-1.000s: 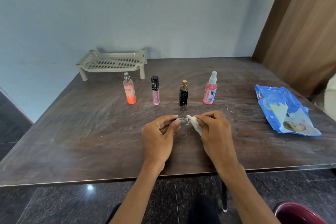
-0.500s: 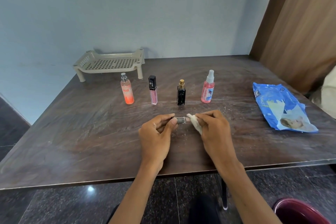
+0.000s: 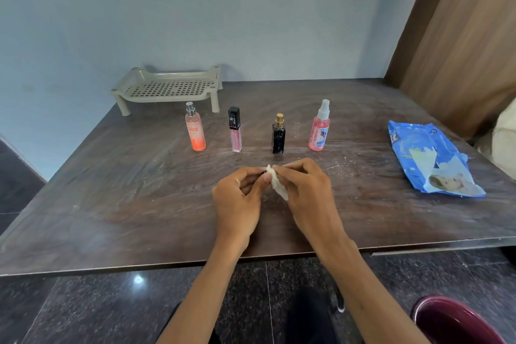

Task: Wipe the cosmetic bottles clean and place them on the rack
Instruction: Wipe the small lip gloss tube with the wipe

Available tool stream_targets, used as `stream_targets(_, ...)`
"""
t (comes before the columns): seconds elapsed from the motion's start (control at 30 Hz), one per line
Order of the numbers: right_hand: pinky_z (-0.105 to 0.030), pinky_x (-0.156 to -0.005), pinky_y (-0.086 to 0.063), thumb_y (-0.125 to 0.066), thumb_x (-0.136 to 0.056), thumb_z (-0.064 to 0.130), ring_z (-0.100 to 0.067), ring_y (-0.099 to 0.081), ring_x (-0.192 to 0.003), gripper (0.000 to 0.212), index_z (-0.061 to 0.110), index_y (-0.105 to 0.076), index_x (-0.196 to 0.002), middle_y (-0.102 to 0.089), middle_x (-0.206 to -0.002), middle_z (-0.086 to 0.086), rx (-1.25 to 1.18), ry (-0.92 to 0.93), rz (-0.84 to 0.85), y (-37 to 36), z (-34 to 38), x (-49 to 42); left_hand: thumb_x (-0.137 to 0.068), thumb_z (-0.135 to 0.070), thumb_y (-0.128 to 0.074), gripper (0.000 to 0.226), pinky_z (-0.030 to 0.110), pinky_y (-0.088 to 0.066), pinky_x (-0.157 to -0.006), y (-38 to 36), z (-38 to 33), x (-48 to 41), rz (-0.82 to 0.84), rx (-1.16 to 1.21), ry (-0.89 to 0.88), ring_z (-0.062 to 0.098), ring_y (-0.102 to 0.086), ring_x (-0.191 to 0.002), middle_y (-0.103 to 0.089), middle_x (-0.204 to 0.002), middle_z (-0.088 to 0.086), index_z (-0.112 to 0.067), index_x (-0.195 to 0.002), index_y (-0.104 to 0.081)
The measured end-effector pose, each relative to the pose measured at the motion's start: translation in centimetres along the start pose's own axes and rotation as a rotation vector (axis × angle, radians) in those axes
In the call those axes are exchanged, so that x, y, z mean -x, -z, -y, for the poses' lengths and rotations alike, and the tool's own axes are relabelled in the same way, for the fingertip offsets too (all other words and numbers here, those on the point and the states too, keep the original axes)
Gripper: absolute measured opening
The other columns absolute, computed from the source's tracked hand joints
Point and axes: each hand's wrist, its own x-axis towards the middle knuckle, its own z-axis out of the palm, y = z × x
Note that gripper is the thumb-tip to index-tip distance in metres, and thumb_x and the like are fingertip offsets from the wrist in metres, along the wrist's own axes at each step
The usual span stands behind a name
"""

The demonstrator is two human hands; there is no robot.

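The small bottle (image 3: pixel 264 174) being cleaned sits over the middle of the table, toward its near edge, almost wholly hidden: only a dark sliver shows between the fingertips. The left hand (image 3: pixel 240 201) has its fingers and thumb curled round it, while the right hand (image 3: pixel 307 193) pinches a crumpled white wipe (image 3: pixel 277 187) against its end. The step in hand looks like the wiping of this first piece, and the task seems at an early stage, since the beige rack (image 3: pixel 167 99) at the far left corner carries nothing. Next the wipe probably has to pass along the rest of the piece, then the left hand must carry it over the standing row to the rack without knocking anything down. That row stands upright just beyond the hands, each well apart from its neighbour: an orange spray bottle (image 3: pixel 195 131), a pink gloss tube (image 3: pixel 235 131), a black bottle (image 3: pixel 278 135) with a gold top, and a pink spray bottle (image 3: pixel 319 131). A blue wipes pack (image 3: pixel 430 162) lies flat near the right edge. The table (image 3: pixel 125 204) is dark wood grain, streaked with pale smears and specks. Behind it is a pale blue wall, on the right a wood panel, below a dark polished floor and a maroon tub (image 3: pixel 458 321).
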Motion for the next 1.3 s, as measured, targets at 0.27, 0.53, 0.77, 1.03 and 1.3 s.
stream_targets(0.27,-0.001,-0.071,-0.037,-0.063,-0.091,0.009,-0.009,-0.054,-0.085,0.018,0.007,-0.072,-0.106,-0.057,-0.097,0.002,0.140,-0.141,-0.059,2.2,-2.7,0.2,-0.089,-0.006,-0.073,0.009,0.021,-0.060,-0.074,-0.2,0.0,-0.1,-0.025,-0.015,0.032,0.012,-0.077,-0.080,-0.079,-0.087,0.003,-0.007,-0.098,-0.076)
stream_targets(0.53,-0.005,-0.069,-0.040,-0.067,-0.088,0.009,-0.009,-0.053,-0.083,0.017,0.005,-0.073,-0.104,-0.055,-0.095,0.000,0.105,-0.001,0.015,-0.2,0.0,-0.2,-0.089,-0.014,-0.075,0.008,0.027,-0.062,-0.075,0.0,-0.1,0.0,-0.007,-0.034,0.021,0.014,-0.077,-0.082,-0.079,-0.087,0.002,-0.011,-0.097,-0.077)
stream_targets(0.77,-0.014,-0.074,-0.044,-0.068,-0.086,0.003,-0.017,-0.059,-0.086,0.025,0.004,-0.070,-0.111,-0.061,-0.099,-0.006,0.162,-0.013,0.001,1.3,-1.5,-0.1,-0.089,-0.006,-0.074,0.010,0.017,-0.059,-0.071,-0.3,-0.5,0.1,-0.052,0.027,0.078,0.016,-0.077,-0.079,-0.078,-0.083,0.004,-0.016,-0.089,-0.076)
stream_targets(1.03,-0.012,-0.067,-0.041,-0.067,-0.086,0.003,-0.013,-0.054,-0.081,0.022,0.003,-0.071,-0.107,-0.054,-0.093,0.000,0.219,-0.072,-0.004,1.6,-2.0,-0.1,-0.088,-0.003,-0.073,0.012,0.022,-0.061,-0.076,-0.3,-0.3,-0.1,-0.029,0.038,0.079,0.013,-0.077,-0.081,-0.079,-0.086,0.003,-0.009,-0.099,-0.076)
stream_targets(1.3,-0.017,-0.074,-0.047,-0.064,-0.090,0.008,-0.012,-0.055,-0.086,0.018,0.004,-0.071,-0.106,-0.055,-0.097,-0.001,0.087,-0.026,0.024,-0.3,-0.5,-0.3,-0.088,0.001,-0.072,0.018,0.030,-0.061,-0.081,0.0,-0.2,0.0,0.008,-0.014,0.032,0.013,-0.076,-0.088,-0.079,-0.091,0.001,-0.013,-0.099,-0.077)
